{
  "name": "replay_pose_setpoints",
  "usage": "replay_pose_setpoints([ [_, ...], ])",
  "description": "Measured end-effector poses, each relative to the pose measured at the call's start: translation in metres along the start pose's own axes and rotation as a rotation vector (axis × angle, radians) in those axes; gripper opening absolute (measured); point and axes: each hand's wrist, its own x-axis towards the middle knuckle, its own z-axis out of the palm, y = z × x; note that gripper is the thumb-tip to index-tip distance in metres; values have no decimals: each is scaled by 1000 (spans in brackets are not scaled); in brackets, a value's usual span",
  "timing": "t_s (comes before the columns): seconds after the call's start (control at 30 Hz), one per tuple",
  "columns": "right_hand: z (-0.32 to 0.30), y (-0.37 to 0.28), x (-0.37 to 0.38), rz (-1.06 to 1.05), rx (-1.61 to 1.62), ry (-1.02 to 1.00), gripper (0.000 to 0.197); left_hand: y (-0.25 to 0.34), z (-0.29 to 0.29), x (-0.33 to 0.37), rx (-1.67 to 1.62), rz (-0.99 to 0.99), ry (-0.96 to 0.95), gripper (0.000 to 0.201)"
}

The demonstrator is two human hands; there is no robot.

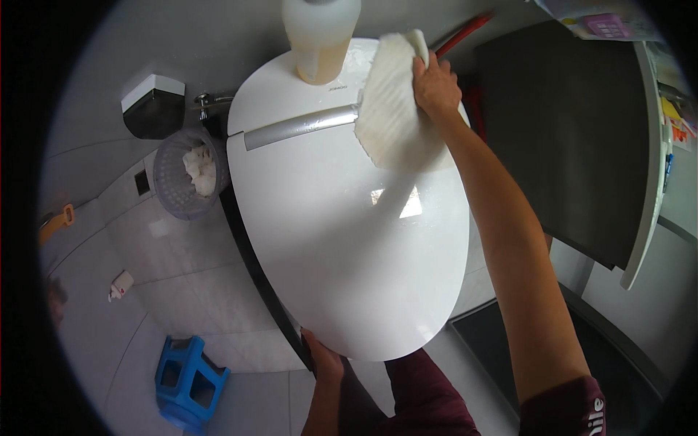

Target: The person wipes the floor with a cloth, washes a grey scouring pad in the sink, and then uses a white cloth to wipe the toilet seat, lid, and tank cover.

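Observation:
The closed lid of a white toilet [349, 261] fills the middle of the head view. At its far right my right hand [438, 86] grips the edge of a cream-white cloth [396, 102], which lies spread over the back of the toilet and part of the silver strip [298, 128]. My left hand [322, 357] is low at the near left edge of the toilet, touching its side; its fingers are mostly hidden by the lid. A translucent bottle [320, 43] with yellowish liquid stands on the toilet's back, left of the cloth. Wet spots show beside the cloth.
Left of the toilet stands a clear wastebasket [171, 163] holding crumpled tissue, below a black-and-white wall box [154, 107]. A blue stool [187, 381] and a small white packet [121, 284] are on the floor. A dark cabinet [567, 138] borders the right side.

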Motion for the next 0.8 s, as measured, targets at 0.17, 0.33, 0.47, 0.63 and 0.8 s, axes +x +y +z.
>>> replay_pose_setpoints([
  [0.17,-19,68,-45,74,-81,-104,48,7,6,-11,71,-10,4,66],
  [0.33,-43,159,-141,30,-257,-506,38,19,-23,-24,70,6,-150,66],
  [0.47,-79,281,-267,33,-105,-675,42,55,6,-72,122,3,-323,69],
  [0.63,-125,402,-432,669,200,-552,48,115,32,-132,254,-133,-483,77],
  [0.8,-136,421,-531,722,349,-424,51,192,54,-166,266,-174,-532,64],
])
